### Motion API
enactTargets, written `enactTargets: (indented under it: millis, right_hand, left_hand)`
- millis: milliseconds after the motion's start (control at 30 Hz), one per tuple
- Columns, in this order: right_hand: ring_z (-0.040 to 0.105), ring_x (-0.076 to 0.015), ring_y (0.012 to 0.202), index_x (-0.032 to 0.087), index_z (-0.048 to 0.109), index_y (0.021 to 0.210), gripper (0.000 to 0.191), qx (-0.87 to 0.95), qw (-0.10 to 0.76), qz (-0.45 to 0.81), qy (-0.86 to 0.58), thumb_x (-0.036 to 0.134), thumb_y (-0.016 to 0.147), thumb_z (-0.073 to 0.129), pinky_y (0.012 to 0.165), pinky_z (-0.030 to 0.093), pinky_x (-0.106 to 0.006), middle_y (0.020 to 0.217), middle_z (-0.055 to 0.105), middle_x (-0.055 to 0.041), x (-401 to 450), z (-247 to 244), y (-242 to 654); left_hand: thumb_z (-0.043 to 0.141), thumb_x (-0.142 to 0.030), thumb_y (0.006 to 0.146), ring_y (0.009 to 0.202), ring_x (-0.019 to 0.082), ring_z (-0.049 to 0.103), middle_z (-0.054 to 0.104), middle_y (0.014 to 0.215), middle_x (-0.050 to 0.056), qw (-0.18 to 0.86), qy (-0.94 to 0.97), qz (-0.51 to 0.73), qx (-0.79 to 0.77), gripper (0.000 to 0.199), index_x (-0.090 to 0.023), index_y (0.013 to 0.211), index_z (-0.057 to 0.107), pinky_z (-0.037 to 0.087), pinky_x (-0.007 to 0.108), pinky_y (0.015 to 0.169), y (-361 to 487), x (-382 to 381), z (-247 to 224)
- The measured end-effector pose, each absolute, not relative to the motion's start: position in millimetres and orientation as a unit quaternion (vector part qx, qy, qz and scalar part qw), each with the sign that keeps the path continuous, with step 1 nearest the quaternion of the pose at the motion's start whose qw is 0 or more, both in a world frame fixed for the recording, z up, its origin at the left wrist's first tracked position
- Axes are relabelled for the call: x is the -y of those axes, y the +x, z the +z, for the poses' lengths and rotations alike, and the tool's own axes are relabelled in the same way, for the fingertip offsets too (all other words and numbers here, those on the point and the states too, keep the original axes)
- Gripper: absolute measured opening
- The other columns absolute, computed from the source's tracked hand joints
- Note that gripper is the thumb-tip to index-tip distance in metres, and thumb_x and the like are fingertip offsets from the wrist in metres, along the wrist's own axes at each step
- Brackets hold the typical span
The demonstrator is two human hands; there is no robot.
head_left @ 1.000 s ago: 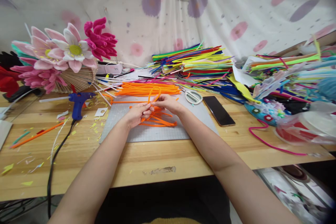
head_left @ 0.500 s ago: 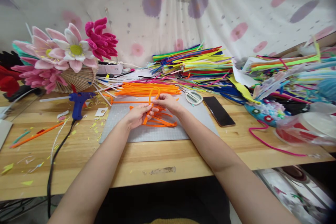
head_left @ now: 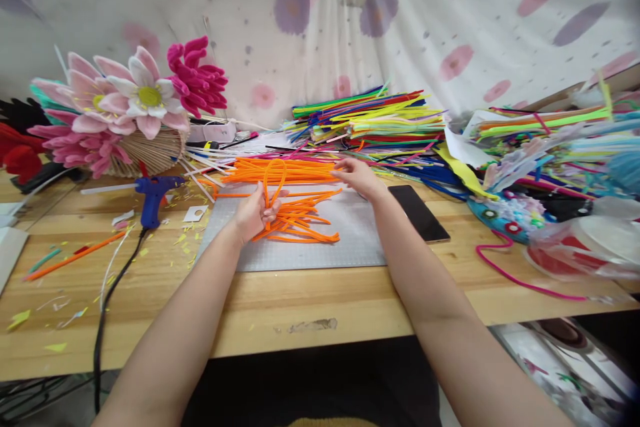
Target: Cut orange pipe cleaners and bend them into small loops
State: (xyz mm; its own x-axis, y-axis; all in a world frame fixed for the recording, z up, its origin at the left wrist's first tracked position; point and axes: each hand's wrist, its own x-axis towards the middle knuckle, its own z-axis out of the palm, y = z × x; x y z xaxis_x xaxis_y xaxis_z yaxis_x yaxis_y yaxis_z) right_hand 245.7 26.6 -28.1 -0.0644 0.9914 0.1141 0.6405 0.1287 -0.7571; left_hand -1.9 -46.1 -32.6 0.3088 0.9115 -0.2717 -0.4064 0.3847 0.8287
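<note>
An orange pipe cleaner (head_left: 276,172) bent into a tall upright loop is pinched in my left hand (head_left: 254,215), its lower part hidden by the fingers. Just right of it lie several shorter orange pipe cleaners (head_left: 305,227), spread loosely on the grey cutting mat (head_left: 350,247). Across the mat's back edge stretches a thick bundle of straight orange pipe cleaners (head_left: 295,172). My right hand (head_left: 359,177) is at the bundle's right end with its fingers stretched leftward and slightly apart. Nothing shows in its grasp; whether the fingertips touch the strands I cannot tell.
A black phone (head_left: 419,212) lies right of the mat. To the left rest a blue glue gun (head_left: 151,200) with its cord and yellow scraps. Fuzzy pink flowers (head_left: 147,97) stand behind it. Colourful pipe cleaners (head_left: 370,117) are heaped at the back.
My right hand has let go of the looped pipe cleaner and moved right to the bundle's end, now covering the scissors. My left hand, keeping the loop, has shifted slightly left.
</note>
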Motion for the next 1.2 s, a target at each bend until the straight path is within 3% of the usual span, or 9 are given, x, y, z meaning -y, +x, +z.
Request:
enactTargets:
  millis: [100,200,300,400,467,667,900,1033,1200]
  right_hand:
    - [0.057,-0.0181,0.079,0.016,0.062,0.088,0.028,0.672,0.184,0.127,-0.706,0.035,0.067,0.062,0.067,0.040,-0.028,0.086,0.064,-0.0069,-36,-28,282]
    - [0.057,-0.0229,0.092,0.015,0.061,0.096,0.031,0.664,0.074,0.078,-0.740,0.027,0.067,0.062,0.073,0.041,-0.030,0.101,0.063,-0.0119,-38,-32,297]
    - [0.056,-0.0244,0.098,0.011,0.057,0.105,0.037,0.648,0.039,0.061,-0.758,0.019,0.069,0.058,0.076,0.042,-0.030,0.109,0.059,-0.0170,-38,-39,296]
    - [0.057,-0.0256,0.098,0.009,0.055,0.109,0.041,0.626,0.035,0.057,-0.777,0.019,0.069,0.056,0.075,0.043,-0.031,0.110,0.058,-0.0196,-38,-45,291]
    - [0.058,-0.0263,0.096,0.009,0.058,0.104,0.037,0.629,0.025,0.057,-0.775,0.021,0.069,0.056,0.074,0.043,-0.031,0.107,0.060,-0.0194,-38,-45,290]
    - [0.061,-0.0232,0.080,0.015,0.065,0.079,0.019,0.651,0.014,0.067,-0.756,0.026,0.066,0.056,0.063,0.041,-0.028,0.086,0.066,-0.0121,-31,-24,300]
    - [0.057,-0.0153,0.067,0.017,0.065,0.080,0.021,0.668,0.012,0.147,-0.729,0.025,0.060,0.064,0.057,0.039,-0.023,0.079,0.066,-0.0047,-21,-1,325]
    - [0.056,-0.0166,0.068,0.016,0.062,0.080,0.033,0.657,0.092,0.113,-0.740,0.039,0.057,0.070,0.058,0.038,-0.025,0.081,0.065,-0.0067,-20,0,326]
    - [0.057,-0.0191,0.077,0.014,0.057,0.086,0.048,0.581,0.367,0.148,-0.712,0.054,0.060,0.065,0.064,0.042,-0.028,0.089,0.064,-0.0108,-28,-4,308]
  left_hand:
    - [0.026,-0.041,0.091,0.039,0.004,0.025,0.039,0.053,-0.002,0.715,0.345,0.461,-0.397,0.048,-0.008,0.087,0.062,0.022,0.015,0.036,-6,45,-32]
    - [0.036,-0.045,0.087,0.038,0.004,0.023,0.036,0.051,-0.004,0.647,0.401,0.467,-0.450,0.044,-0.010,0.083,0.063,0.021,0.018,0.037,-7,43,-38]
    - [0.036,-0.046,0.085,0.042,0.008,0.033,0.041,0.051,-0.002,0.458,0.499,0.446,-0.585,0.044,-0.013,0.079,0.064,0.026,0.021,0.043,-9,41,-46]
    - [0.034,-0.040,0.087,0.061,0.015,0.051,0.056,0.063,0.003,0.229,0.571,0.368,-0.697,0.039,-0.016,0.080,0.064,0.033,0.024,0.055,-14,39,-50]
    - [0.032,-0.038,0.087,0.072,0.018,0.055,0.062,0.075,0.005,0.163,0.589,0.313,-0.728,0.037,-0.019,0.083,0.063,0.034,0.025,0.060,-17,38,-50]
    - [0.028,-0.039,0.088,0.086,0.023,0.059,0.066,0.091,0.008,0.151,0.592,0.244,-0.753,0.038,-0.022,0.086,0.061,0.035,0.028,0.064,-20,38,-52]
    - [0.025,-0.041,0.088,0.091,0.026,0.059,0.065,0.098,0.011,0.136,0.580,0.209,-0.776,0.041,-0.022,0.090,0.061,0.037,0.032,0.067,-21,37,-55]
    - [0.025,-0.042,0.088,0.091,0.027,0.058,0.065,0.098,0.011,0.134,0.587,0.203,-0.772,0.042,-0.022,0.090,0.062,0.038,0.032,0.068,-20,37,-55]
    - [0.025,-0.042,0.088,0.086,0.026,0.059,0.066,0.095,0.012,0.135,0.588,0.207,-0.770,0.043,-0.021,0.088,0.063,0.038,0.032,0.067,-21,35,-58]
